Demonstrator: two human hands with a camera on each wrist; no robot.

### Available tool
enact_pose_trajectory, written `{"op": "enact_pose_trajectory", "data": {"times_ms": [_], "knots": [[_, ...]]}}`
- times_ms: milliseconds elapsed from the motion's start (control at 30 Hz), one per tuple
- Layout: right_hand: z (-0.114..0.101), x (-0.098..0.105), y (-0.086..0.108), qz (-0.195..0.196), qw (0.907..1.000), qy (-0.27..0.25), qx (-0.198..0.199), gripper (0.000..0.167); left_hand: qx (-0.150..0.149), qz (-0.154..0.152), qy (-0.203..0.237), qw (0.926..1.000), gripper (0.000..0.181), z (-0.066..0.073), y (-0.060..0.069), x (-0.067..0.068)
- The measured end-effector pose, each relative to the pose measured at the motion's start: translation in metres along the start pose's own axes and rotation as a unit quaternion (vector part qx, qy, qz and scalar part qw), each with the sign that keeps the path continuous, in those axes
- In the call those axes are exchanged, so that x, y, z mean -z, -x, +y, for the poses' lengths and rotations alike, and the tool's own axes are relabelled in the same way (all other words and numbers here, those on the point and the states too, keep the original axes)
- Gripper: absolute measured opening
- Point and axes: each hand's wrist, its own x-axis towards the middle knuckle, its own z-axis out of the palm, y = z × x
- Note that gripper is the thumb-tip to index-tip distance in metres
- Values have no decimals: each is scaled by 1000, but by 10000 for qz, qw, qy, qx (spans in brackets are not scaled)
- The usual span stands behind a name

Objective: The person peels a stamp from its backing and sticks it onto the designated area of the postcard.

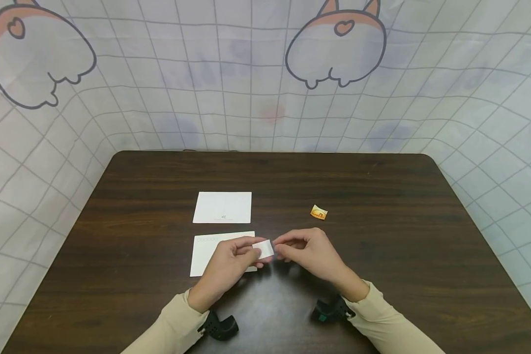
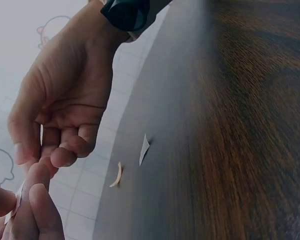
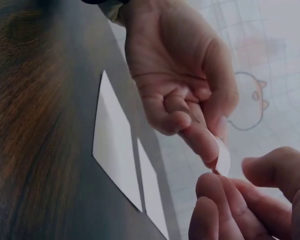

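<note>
My left hand [image 1: 236,258] pinches a small white paper piece [image 1: 264,249] between thumb and fingers. In the right wrist view this paper piece [image 3: 222,157] bends slightly. Just to its right is my right hand [image 1: 309,250], fingers loosely bent. The right wrist view shows its thumb apart from the fingers [image 3: 210,192], which sit at the paper piece's lower edge; contact is hard to tell. Under the left hand lies a white card [image 1: 205,255], partly covered. Farther back lies another white card [image 1: 223,209] with a small printed mark.
A small yellow-orange printed piece [image 1: 319,212] lies on the dark wooden table [image 1: 380,206], beyond the right hand. In the left wrist view, a small white scrap [image 2: 144,149] lies near it. A white grid-patterned curtain [image 1: 234,98] surrounds the table's back and sides.
</note>
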Motion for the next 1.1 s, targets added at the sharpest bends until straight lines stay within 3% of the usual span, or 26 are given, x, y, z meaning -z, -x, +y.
{"op": "enact_pose_trajectory", "data": {"times_ms": [500, 867, 1100], "knots": [[5, -9, -1, 261, 9995, -88, -147, 16, 104, 148, -494, 9986, 37, -3, -2, -2], [8, -13, -1, 414, 9986, -283, -185, 16, -15, 7, -480, 9988, 35, -12, -7, 1], [11, -18, 0, 601, 9980, -126, -178, 11, -161, -101, -358, 9992, 31, -18, -9, 4]]}}
